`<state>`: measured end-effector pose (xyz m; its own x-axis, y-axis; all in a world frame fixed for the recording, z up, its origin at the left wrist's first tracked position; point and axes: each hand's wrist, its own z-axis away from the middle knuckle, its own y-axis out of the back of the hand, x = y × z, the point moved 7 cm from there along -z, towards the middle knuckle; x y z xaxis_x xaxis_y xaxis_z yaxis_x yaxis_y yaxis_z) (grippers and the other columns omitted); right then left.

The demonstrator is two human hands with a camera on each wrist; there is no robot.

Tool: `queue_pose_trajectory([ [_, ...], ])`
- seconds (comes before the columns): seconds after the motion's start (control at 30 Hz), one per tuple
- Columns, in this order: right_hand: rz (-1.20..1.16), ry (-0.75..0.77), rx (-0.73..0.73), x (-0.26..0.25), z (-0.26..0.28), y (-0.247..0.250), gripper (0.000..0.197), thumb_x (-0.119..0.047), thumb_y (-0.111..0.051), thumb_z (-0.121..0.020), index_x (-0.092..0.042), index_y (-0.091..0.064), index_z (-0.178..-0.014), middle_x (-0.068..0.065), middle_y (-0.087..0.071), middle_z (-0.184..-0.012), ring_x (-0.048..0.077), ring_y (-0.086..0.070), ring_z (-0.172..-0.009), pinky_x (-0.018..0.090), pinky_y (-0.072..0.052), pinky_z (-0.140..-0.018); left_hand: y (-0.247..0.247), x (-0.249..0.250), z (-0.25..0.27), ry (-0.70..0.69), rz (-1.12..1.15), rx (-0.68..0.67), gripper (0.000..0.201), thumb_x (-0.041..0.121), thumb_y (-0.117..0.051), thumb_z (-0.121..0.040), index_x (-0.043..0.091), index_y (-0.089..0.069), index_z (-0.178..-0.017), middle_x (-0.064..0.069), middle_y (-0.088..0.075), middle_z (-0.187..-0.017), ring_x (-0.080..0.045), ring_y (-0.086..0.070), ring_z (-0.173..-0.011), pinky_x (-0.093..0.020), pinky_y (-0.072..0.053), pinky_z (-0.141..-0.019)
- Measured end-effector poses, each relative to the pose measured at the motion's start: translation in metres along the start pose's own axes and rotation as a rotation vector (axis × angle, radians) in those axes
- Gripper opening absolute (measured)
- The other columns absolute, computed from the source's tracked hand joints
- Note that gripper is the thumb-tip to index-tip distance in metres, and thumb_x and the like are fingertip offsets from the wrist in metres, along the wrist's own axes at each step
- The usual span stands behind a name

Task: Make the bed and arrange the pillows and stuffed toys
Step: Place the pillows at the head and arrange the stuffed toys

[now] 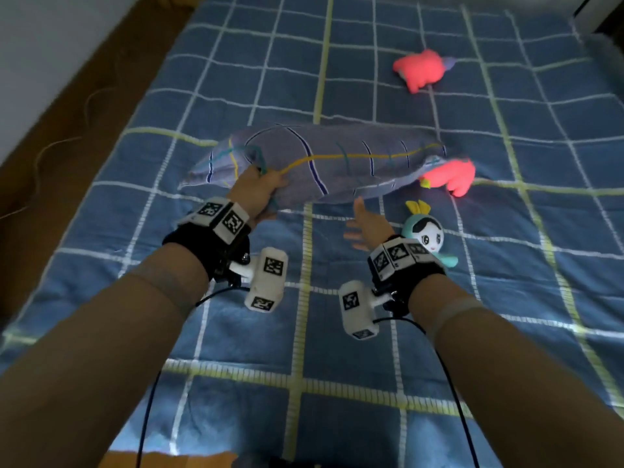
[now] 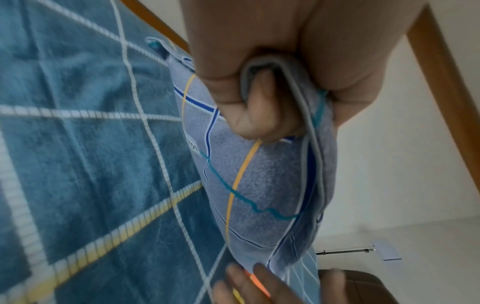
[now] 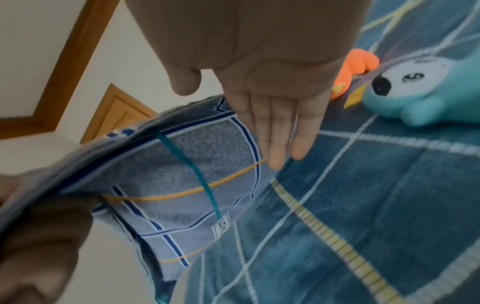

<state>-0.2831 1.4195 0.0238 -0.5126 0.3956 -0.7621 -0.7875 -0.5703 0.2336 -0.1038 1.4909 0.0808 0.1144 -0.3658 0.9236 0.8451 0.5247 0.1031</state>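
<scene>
The left hand [image 1: 257,187] grips the pillow [image 1: 324,163] by its near edge, lifted over the middle of the bed [image 1: 439,332]. The right hand [image 1: 366,224], fingers straight, should slide under its free end, avoiding the pink toy [image 1: 452,175] there.

We are looking down at a bed [image 1: 371,332] wearing a blue blanket with white and yellow squares. A teal doll with a white face [image 1: 427,233] is lying on it near the middle. A pink toy [image 1: 450,177] is lying at 1 o'clock from the doll. Another pink toy [image 1: 420,69] is lying far up at 12 o'clock.
</scene>
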Motion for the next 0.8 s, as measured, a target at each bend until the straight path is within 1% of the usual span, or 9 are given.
queue_pose_trajectory([
  [0.1, -0.257, -0.107, -0.185, -0.004, 0.020, -0.035, 0.072, -0.060, -0.027, -0.092, -0.015, -0.024, -0.147, 0.011, -0.037, -0.149, 0.034, -0.049, -0.126, 0.045, -0.040, -0.101, 0.016, -0.003, 0.036, -0.016, -0.168, -0.061, 0.026, 0.026, -0.057, -0.065, 0.023, -0.054, -0.090, -0.003, -0.054, -0.069, -0.016, -0.055, -0.054, -0.017, -0.042, -0.041],
  [0.17, -0.318, -0.132, -0.322, -0.004, 0.034, -0.063, 0.075, -0.062, -0.037, -0.088, -0.022, -0.020, -0.148, 0.008, -0.028, -0.154, 0.035, -0.047, -0.127, 0.051, -0.043, -0.096, 0.021, -0.009, 0.062, -0.036, -0.323, -0.137, 0.042, 0.029, -0.060, -0.069, 0.019, -0.055, -0.110, -0.007, -0.064, -0.088, -0.027, -0.060, -0.082, -0.033, -0.052, -0.063],
  [0.27, -0.397, -0.096, -0.440, -0.015, 0.058, -0.101, 0.060, -0.044, -0.052, -0.089, -0.024, -0.031, -0.142, 0.002, -0.025, -0.155, 0.035, -0.041, -0.132, 0.056, -0.041, -0.094, 0.039, -0.002, 0.098, -0.110, -0.363, -0.168, 0.068, 0.043, -0.062, -0.060, 0.017, -0.055, -0.122, -0.014, -0.064, -0.118, -0.030, -0.058, -0.113, -0.044, -0.047, -0.096],
  [0.3, -0.391, -0.053, -0.460, -0.025, 0.067, -0.111, 0.053, -0.037, -0.054, -0.091, -0.024, -0.034, -0.139, 0.000, -0.026, -0.155, 0.035, -0.040, -0.133, 0.057, -0.039, -0.096, 0.049, 0.006, 0.109, -0.136, -0.327, -0.143, 0.066, 0.041, -0.063, -0.061, 0.017, -0.055, -0.121, -0.013, -0.064, -0.117, -0.023, -0.062, -0.111, -0.040, -0.050, -0.095],
  [0.37, -0.367, 0.033, -0.466, -0.049, 0.085, -0.128, 0.051, -0.027, -0.054, -0.093, -0.026, -0.031, -0.139, 0.000, -0.029, -0.153, 0.033, -0.039, -0.134, 0.058, -0.036, -0.098, 0.069, 0.026, 0.127, -0.191, -0.279, -0.099, 0.044, 0.018, -0.063, -0.074, 0.015, -0.051, -0.116, -0.007, -0.064, -0.102, 0.002, -0.067, -0.081, -0.016, -0.053, -0.071],
  [0.47, -0.340, 0.181, -0.405, -0.089, 0.106, -0.143, 0.060, -0.021, -0.056, -0.092, -0.018, -0.025, -0.143, 0.009, -0.036, -0.147, 0.035, -0.045, -0.129, 0.052, -0.047, -0.090, 0.096, 0.054, 0.144, -0.277, -0.375, -0.015, 0.023, -0.001, -0.052, -0.083, 0.010, -0.050, -0.104, -0.005, -0.057, -0.076, 0.006, -0.055, -0.051, -0.006, -0.040, -0.048],
  [0.6, -0.413, 0.397, -0.469, -0.137, 0.136, -0.159, 0.052, 0.000, -0.051, -0.091, -0.021, -0.034, -0.135, 0.022, -0.049, -0.133, 0.040, -0.055, -0.115, 0.055, -0.051, -0.088, 0.117, 0.084, 0.168, -0.377, -0.458, -0.007, 0.013, 0.000, -0.055, -0.077, 0.011, -0.048, -0.078, 0.010, -0.053, -0.061, 0.010, -0.048, -0.049, -0.006, -0.037, -0.057],
  [0.7, -0.562, 0.559, -0.644, -0.162, 0.158, -0.166, 0.062, 0.024, -0.035, -0.085, -0.021, -0.033, -0.128, 0.018, -0.058, -0.107, 0.022, -0.066, -0.087, 0.040, -0.057, -0.073, 0.124, 0.089, 0.180, -0.415, -0.529, 0.014, 0.016, 0.008, -0.063, -0.078, 0.000, -0.050, -0.080, -0.003, -0.051, -0.073, -0.001, -0.047, -0.065, -0.013, -0.039, -0.068],
  [0.8, -0.575, 0.606, -0.703, -0.149, 0.160, -0.170, 0.070, 0.030, -0.032, -0.081, -0.011, -0.029, -0.139, 0.013, -0.060, -0.106, 0.023, -0.064, -0.090, 0.035, -0.057, -0.072, 0.121, 0.074, 0.186, -0.382, -0.644, 0.027, 0.017, 0.013, -0.064, -0.083, 0.001, -0.051, -0.081, -0.013, -0.050, -0.074, -0.011, -0.043, -0.072, -0.027, -0.036, -0.071],
])
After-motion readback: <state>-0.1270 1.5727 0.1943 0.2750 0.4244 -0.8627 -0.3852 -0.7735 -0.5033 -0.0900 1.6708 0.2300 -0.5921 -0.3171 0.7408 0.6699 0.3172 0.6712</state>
